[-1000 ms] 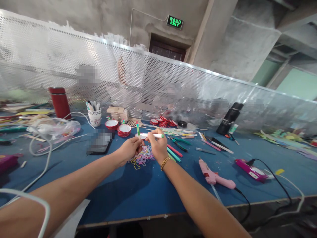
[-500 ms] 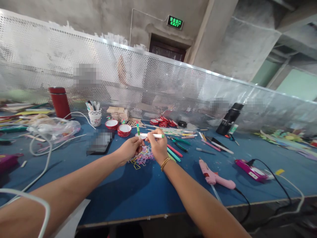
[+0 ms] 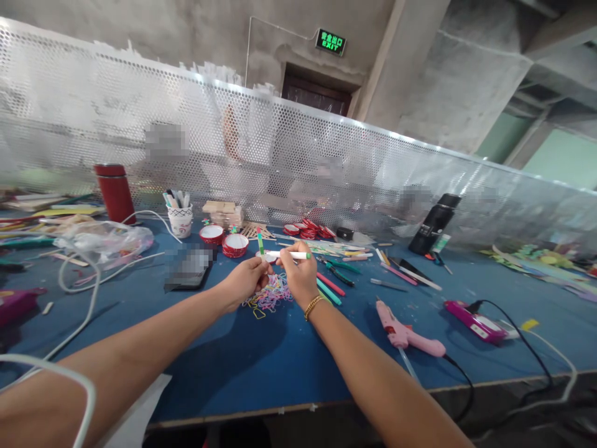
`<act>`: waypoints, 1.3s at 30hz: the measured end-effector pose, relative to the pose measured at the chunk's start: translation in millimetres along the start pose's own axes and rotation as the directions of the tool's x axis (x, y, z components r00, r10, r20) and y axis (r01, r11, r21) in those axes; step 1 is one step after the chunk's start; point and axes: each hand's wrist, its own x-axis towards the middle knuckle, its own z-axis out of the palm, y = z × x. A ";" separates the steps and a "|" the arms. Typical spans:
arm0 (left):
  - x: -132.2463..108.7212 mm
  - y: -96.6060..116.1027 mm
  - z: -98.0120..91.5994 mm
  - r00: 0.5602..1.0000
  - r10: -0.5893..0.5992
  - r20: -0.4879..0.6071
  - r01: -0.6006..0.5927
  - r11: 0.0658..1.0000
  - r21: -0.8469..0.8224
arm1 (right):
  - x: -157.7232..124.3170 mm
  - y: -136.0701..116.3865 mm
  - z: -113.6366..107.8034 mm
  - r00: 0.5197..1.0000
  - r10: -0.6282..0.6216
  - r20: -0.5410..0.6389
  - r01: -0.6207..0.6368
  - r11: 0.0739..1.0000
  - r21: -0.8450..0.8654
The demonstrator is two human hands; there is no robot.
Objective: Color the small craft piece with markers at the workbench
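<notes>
Upright between the fingertips of my left hand [image 3: 249,281] is a small stick [image 3: 260,240] coloured green and red. My right hand [image 3: 300,274] is closed around a white marker [image 3: 295,255] with a green end, its tip side pointing left at the stick. Just below both hands lies a tangled pile of pastel bands [image 3: 273,295]. Red and green markers [image 3: 330,284] rest on the blue table beside my right hand. Behind my left hand stand round red-and-white tins [image 3: 234,245].
A pink glue gun [image 3: 405,336] and a purple device [image 3: 476,322] lie to the right. At left are a phone [image 3: 191,267], a cup of markers [image 3: 180,219], a red flask [image 3: 114,194] and white cables. A black bottle [image 3: 433,224] stands at back right.
</notes>
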 end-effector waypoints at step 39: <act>-0.3 1.8 1.0 1.000 -0.011 0.004 0.011 1.000 0.014 | -3.0 -1.0 2.9 0.999 0.007 0.036 -0.008 1.000 0.030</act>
